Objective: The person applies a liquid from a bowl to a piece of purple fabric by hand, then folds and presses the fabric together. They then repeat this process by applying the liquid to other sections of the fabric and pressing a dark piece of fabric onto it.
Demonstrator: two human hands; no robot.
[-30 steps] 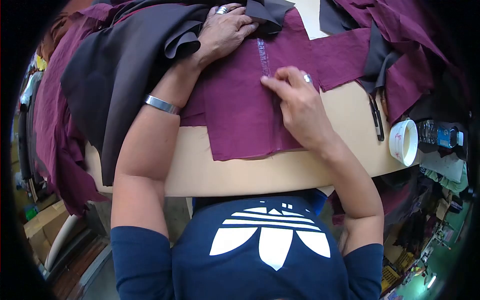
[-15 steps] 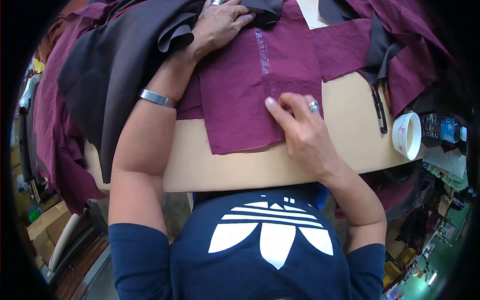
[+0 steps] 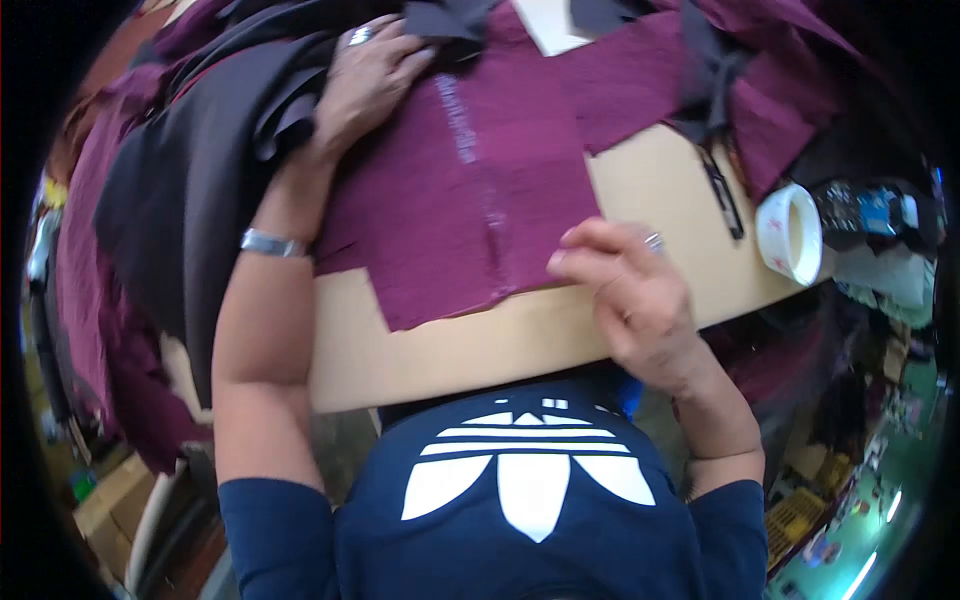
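A maroon cloth (image 3: 430,230) lies flat over the front part of the table, with a pale shiny strip (image 3: 462,130) running down it. My left hand (image 3: 372,82) rests on the cloth's upper left, beside a dark fabric, its fingers spread and holding nothing visible. Over the lower right edge of the cloth hovers my right hand (image 3: 635,290). Its thumb and fingertips are pressed together; what they hold, if anything, is too small to make out.
Dark fabric (image 3: 200,190) heaps up at the left. To the right are a black-handled tool (image 3: 722,200), a white bowl (image 3: 790,235) at the table's edge (image 3: 450,375) and a plastic bottle (image 3: 870,208). More maroon cloth (image 3: 785,105) lies behind the bowl.
My right hand has moved off the strip toward the right and the near edge, and lifted. The view has turned slightly, shifting the cloth left. My left hand stays on the cloth.
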